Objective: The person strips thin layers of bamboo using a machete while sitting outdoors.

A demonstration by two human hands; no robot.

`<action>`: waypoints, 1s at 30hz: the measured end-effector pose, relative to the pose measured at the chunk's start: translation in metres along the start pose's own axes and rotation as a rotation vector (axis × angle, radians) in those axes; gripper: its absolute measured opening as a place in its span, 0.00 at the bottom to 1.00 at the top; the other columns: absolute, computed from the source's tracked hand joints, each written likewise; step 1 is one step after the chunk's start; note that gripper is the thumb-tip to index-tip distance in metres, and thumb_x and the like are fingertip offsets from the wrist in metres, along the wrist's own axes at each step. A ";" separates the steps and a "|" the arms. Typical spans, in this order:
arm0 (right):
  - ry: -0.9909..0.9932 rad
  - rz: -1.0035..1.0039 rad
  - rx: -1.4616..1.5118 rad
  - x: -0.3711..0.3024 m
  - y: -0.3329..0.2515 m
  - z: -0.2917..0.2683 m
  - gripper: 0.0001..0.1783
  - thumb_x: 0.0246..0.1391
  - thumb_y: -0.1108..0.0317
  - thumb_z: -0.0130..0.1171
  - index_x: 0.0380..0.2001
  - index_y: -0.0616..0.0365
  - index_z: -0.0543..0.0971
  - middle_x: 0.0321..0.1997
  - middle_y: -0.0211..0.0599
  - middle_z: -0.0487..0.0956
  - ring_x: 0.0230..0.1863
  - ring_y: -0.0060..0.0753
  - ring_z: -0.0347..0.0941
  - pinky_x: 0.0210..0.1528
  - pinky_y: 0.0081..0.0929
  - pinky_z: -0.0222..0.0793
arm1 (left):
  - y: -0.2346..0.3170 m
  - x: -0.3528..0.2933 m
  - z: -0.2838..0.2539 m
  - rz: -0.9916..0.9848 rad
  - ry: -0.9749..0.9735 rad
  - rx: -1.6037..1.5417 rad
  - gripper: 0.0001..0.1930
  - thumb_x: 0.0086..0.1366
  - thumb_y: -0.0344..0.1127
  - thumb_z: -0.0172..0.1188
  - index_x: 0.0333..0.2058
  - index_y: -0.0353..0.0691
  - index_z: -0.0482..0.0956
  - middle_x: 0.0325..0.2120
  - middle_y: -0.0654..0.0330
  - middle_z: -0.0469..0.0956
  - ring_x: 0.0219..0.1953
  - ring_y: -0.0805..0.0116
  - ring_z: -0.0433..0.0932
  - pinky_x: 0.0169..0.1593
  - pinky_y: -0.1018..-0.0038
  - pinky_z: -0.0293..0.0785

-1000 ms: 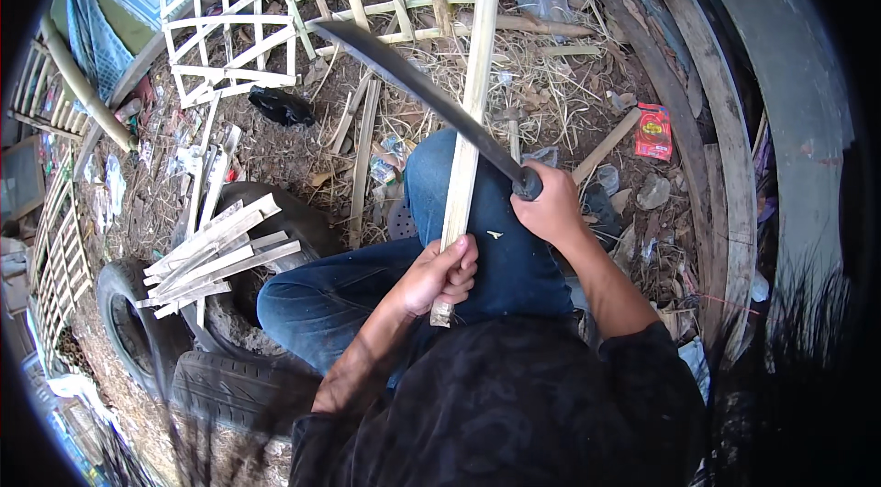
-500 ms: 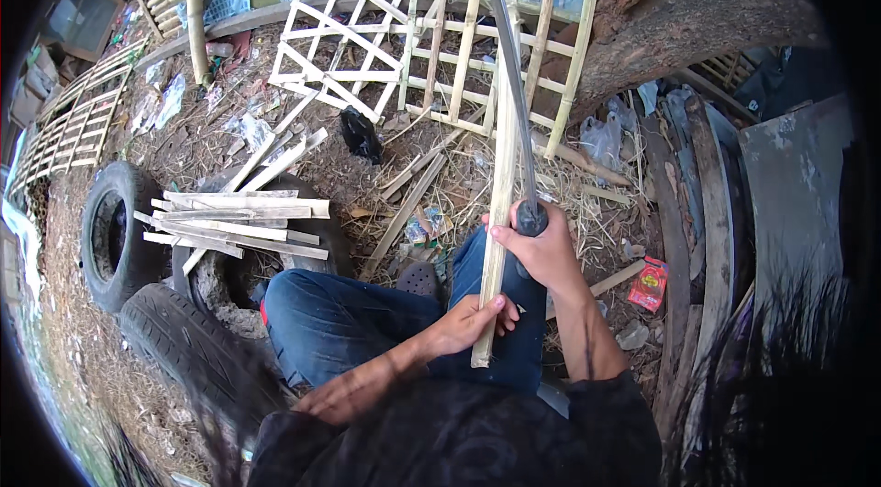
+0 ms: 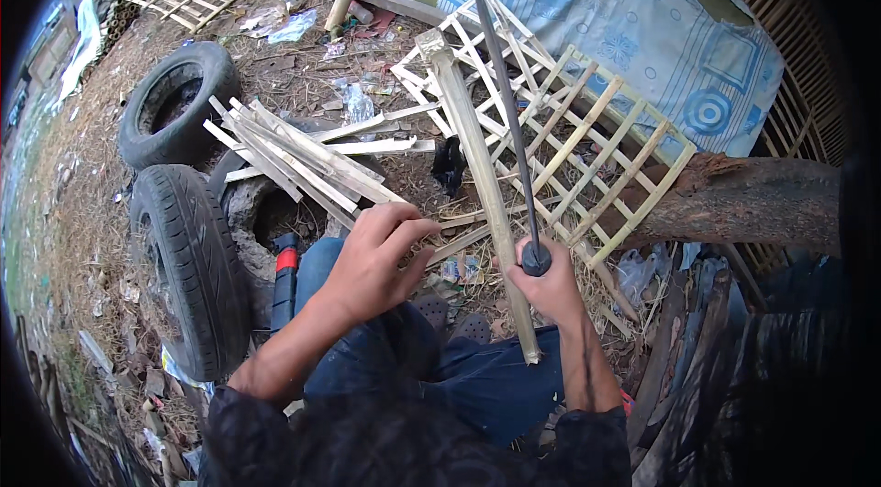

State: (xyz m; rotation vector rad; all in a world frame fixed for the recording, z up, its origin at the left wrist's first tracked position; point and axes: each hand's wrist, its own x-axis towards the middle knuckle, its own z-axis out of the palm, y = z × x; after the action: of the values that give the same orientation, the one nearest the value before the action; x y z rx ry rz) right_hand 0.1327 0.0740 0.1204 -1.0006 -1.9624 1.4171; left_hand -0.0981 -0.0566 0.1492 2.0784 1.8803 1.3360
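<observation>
My right hand (image 3: 548,287) is wrapped round the black handle of a long machete (image 3: 514,111), whose dark blade points up and away. The same hand also steadies a long bamboo slat (image 3: 479,156) against its thumb side; the slat slants from upper left down to my right thigh. My left hand (image 3: 372,257) hangs above my left knee, holding nothing, its fingers bent and apart. Just beyond it, a bundle of split bamboo strips (image 3: 294,155) lies across a tire (image 3: 229,189). Lattice panels of bamboo (image 3: 610,143) lie on the ground past the slat.
Two more tires, one tilted (image 3: 216,74) and one standing (image 3: 191,257), are at the left. A black object with a red band (image 3: 286,271) rests beside my left knee. At the right lie a thick log (image 3: 743,202) and old boards (image 3: 674,340). Blue patterned cloth (image 3: 606,10) hangs behind.
My left hand has let go of the slat's lower end and moved left toward the strip bundle. My right hand keeps the machete and slat. The whole view has turned leftward.
</observation>
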 end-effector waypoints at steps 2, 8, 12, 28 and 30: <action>-0.058 -0.001 -0.068 0.000 -0.015 0.005 0.08 0.43 0.79 0.62 0.24 0.59 0.71 0.21 0.24 0.70 0.25 0.13 0.67 0.27 0.18 0.62 | 0.000 0.020 -0.018 0.240 -0.008 0.241 0.21 0.48 0.26 0.64 0.44 0.40 0.77 0.43 0.55 0.73 0.47 0.58 0.74 0.50 0.63 0.69; -0.072 0.005 -0.274 -0.020 -0.018 -0.010 0.09 0.42 0.75 0.63 0.24 0.61 0.72 0.19 0.26 0.68 0.23 0.15 0.63 0.27 0.20 0.62 | -0.011 0.035 0.002 0.495 -0.243 0.707 0.24 0.58 0.35 0.52 0.55 0.39 0.72 0.55 0.58 0.68 0.56 0.64 0.67 0.57 0.63 0.62; -0.091 0.026 -0.355 -0.038 -0.012 -0.038 0.10 0.42 0.73 0.64 0.26 0.62 0.73 0.18 0.29 0.67 0.22 0.20 0.62 0.28 0.24 0.62 | -0.012 0.036 0.034 0.433 -0.313 0.698 0.23 0.56 0.33 0.55 0.52 0.41 0.74 0.54 0.60 0.69 0.58 0.63 0.66 0.59 0.62 0.61; -0.162 0.429 -0.610 -0.119 0.005 -0.136 0.15 0.39 0.67 0.68 0.33 0.60 0.79 0.26 0.46 0.79 0.32 0.49 0.77 0.37 0.36 0.70 | 0.006 0.039 0.188 0.455 -0.951 -0.063 0.14 0.60 0.36 0.57 0.40 0.34 0.68 0.28 0.46 0.78 0.35 0.47 0.78 0.39 0.55 0.73; -0.128 0.469 -0.721 -0.119 -0.006 -0.142 0.17 0.40 0.65 0.69 0.35 0.60 0.80 0.28 0.47 0.80 0.35 0.50 0.77 0.40 0.39 0.70 | 0.014 0.038 0.191 0.241 -1.260 -0.004 0.15 0.60 0.32 0.55 0.43 0.33 0.65 0.27 0.39 0.76 0.35 0.44 0.78 0.38 0.51 0.70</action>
State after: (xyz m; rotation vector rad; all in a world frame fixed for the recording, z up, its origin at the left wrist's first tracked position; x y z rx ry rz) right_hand 0.3094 0.0576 0.1735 -1.8179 -2.5175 0.9884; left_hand 0.0235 0.0663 0.0579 2.2487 1.0453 -0.1191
